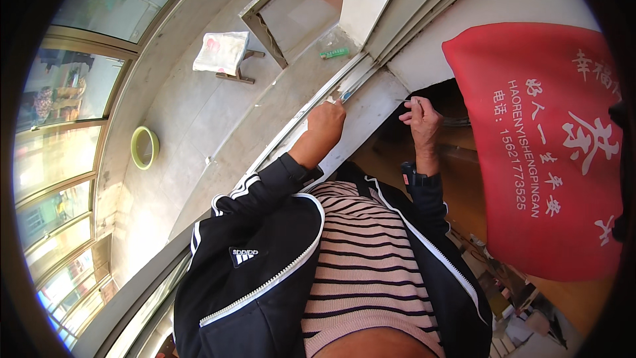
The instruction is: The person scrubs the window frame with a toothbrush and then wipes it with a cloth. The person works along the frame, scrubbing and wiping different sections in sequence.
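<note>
Over the pale track of a sliding window (pixel 278 148), my left hand (pixel 327 122) rests with its fingers curled down. White scraps (pixel 343 86) and a small blue object (pixel 346 95) lie in the track just beyond its fingertips. Whether those fingers hold anything is hidden by the back of the hand. To the right, my right hand (pixel 423 118) is raised above the inner side of the sill (pixel 370 102). A thin metal piece (pixel 403 101) sticks out between its thumb and fingers; its exact kind is too small to tell.
A green plastic lighter (pixel 334 53) lies on the outer ledge. Beyond it stand a low stool (pixel 236 78) with a white cover (pixel 218 53) and a yellow-green basin (pixel 155 148). Red fabric (pixel 497 159) bearing writing hangs at right. Windows (pixel 69 149) line the left.
</note>
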`<action>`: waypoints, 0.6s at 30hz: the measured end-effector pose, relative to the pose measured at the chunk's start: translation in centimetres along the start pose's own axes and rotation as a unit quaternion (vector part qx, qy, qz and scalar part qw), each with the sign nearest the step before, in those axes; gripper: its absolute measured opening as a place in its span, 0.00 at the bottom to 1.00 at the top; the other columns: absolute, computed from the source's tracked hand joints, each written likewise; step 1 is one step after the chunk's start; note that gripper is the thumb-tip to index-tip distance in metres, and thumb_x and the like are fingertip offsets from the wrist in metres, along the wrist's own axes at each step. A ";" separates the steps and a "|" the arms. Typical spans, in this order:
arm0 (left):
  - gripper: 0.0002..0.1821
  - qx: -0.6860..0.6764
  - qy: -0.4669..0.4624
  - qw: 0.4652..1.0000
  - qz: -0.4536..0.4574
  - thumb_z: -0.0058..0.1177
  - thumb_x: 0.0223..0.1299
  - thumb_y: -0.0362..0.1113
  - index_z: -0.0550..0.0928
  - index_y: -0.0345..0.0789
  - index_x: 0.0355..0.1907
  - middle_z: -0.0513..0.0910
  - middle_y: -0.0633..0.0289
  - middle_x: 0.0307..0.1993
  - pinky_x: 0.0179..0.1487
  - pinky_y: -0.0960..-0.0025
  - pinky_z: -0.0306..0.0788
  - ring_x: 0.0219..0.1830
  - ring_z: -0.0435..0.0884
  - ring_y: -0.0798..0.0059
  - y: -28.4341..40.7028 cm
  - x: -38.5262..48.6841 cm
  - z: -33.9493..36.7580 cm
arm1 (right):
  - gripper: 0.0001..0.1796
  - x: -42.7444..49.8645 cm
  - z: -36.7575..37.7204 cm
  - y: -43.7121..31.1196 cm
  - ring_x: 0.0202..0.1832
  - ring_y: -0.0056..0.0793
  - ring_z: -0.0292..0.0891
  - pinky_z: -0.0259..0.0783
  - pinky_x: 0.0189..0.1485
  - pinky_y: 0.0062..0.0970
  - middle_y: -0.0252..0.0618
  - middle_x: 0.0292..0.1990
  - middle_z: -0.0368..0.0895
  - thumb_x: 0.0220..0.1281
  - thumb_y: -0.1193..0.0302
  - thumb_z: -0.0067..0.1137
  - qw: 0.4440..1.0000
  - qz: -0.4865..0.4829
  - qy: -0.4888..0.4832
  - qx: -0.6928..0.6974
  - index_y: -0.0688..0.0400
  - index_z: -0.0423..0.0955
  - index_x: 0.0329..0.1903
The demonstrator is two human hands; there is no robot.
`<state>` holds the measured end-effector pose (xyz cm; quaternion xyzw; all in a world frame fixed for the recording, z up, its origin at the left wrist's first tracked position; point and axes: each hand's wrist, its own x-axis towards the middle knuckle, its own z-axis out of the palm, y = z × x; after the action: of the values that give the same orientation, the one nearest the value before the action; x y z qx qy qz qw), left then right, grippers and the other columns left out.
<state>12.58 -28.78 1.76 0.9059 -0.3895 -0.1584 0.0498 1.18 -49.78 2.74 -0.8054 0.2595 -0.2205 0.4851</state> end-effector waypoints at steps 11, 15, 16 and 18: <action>0.28 -0.067 0.040 0.996 0.043 0.49 0.53 0.25 0.75 0.39 0.60 0.79 0.48 0.29 0.33 0.52 0.74 0.30 0.81 0.49 -4.1 -3.5 1.3 | 0.10 -0.3 1.5 -0.3 0.22 0.25 0.81 0.75 0.23 0.20 0.41 0.30 0.84 0.69 0.72 0.51 0.998 -0.053 -0.035 -0.013 0.66 0.78 0.40; 0.28 -0.108 0.107 0.988 -0.005 0.49 0.54 0.24 0.77 0.42 0.60 0.80 0.47 0.29 0.34 0.50 0.74 0.32 0.81 0.48 -4.9 -4.4 -0.5 | 0.10 -0.6 1.4 -0.3 0.23 0.25 0.82 0.75 0.22 0.21 0.41 0.30 0.84 0.70 0.72 0.51 0.998 -0.039 -0.040 -0.004 0.66 0.78 0.40; 0.28 -0.126 0.139 0.982 -0.003 0.49 0.54 0.24 0.77 0.43 0.60 0.80 0.47 0.29 0.35 0.51 0.74 0.33 0.81 0.47 -4.3 -3.2 -0.6 | 0.10 -0.6 1.5 -0.4 0.23 0.25 0.82 0.75 0.22 0.21 0.42 0.30 0.84 0.70 0.71 0.51 0.998 -0.037 -0.044 -0.007 0.66 0.78 0.40; 0.27 -0.137 0.162 0.977 0.022 0.49 0.56 0.25 0.77 0.44 0.60 0.81 0.46 0.29 0.37 0.51 0.74 0.35 0.81 0.46 -2.9 -0.5 0.1 | 0.09 -0.6 1.9 -0.4 0.22 0.27 0.81 0.75 0.22 0.23 0.42 0.29 0.84 0.69 0.71 0.51 0.999 -0.033 -0.041 -0.002 0.65 0.78 0.39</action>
<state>14.26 -26.39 1.18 0.8951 -0.3710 -0.0605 0.2397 1.99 -47.96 2.23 -0.8232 0.2128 -0.2023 0.4860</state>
